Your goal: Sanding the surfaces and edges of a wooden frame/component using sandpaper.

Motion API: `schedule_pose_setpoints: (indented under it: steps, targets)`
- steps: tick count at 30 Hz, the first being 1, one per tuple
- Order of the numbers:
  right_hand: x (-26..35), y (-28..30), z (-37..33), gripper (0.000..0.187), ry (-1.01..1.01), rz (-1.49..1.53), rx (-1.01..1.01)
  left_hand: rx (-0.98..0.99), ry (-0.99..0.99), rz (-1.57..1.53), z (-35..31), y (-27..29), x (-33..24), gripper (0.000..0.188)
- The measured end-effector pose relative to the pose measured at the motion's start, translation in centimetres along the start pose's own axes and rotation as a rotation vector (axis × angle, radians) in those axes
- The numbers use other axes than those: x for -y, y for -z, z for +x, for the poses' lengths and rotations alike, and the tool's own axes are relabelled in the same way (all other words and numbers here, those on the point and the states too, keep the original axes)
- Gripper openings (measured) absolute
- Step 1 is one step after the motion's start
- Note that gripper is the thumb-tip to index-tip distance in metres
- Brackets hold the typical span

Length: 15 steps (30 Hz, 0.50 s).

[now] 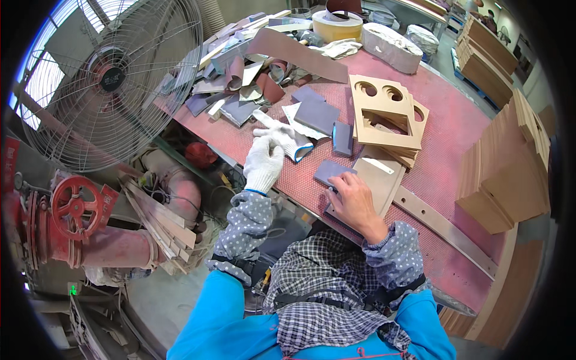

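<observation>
1. The left hand (pixel 265 162) wears a white knit glove and holds a second white glove (pixel 287 137) by its cuff, fingers closed on it, above the red workbench (pixel 444 144).
2. The right hand (pixel 354 201) is bare and rests palm down on a flat wooden panel (pixel 378 177), its fingertips together on the edge of a grey sanding block (pixel 330 172) lying at the panel's left end.
3. Just beyond the hands lie more grey sanding blocks (pixel 318 114), one small one (pixel 342 138) standing beside the stack of wooden panels with round cut-outs (pixel 384 111).
4. A heap of sandpaper scraps (pixel 240 84), grey, cream and brown, covers the far left of the bench.
5. A big tape roll (pixel 337 25) with a cream side sits at the far edge; a white bundled package (pixel 391 47) lies to its right.
6. Plain wooden boards (pixel 510 174) are stacked at the right.
7. A large metal fan (pixel 111 78) stands to the left, a round dark label at its hub; below it is a red handwheel (pixel 75 204) with a red tag beside it.
</observation>
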State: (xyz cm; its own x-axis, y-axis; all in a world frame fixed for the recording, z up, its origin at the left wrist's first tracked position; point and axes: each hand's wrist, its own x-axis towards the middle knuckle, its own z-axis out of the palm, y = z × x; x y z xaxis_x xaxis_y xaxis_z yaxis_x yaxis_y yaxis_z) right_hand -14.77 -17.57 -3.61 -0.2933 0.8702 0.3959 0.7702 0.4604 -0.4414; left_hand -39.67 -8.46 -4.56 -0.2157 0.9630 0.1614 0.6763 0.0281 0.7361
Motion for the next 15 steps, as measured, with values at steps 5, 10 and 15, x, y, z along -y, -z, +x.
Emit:
schedule_pose_setpoints:
  steps: [5, 10, 15]
  targets:
    - [2.2, -0.8, 1.1, 0.020, -0.029, 0.109, 0.046, -0.043, -0.274, 0.411, -0.5, -2.0, -1.9, 0.045]
    - [2.2, -0.8, 0.3, 0.018, -0.158, 0.214, 0.110, 0.123, -0.128, 0.417, 1.0, -4.2, -0.2, 0.040]
    - [-4.3, 2.0, 0.7, 0.032, -0.315, 0.041, -0.250, 0.105, -0.065, 0.082, 0.7, 0.5, -2.4, 0.046]
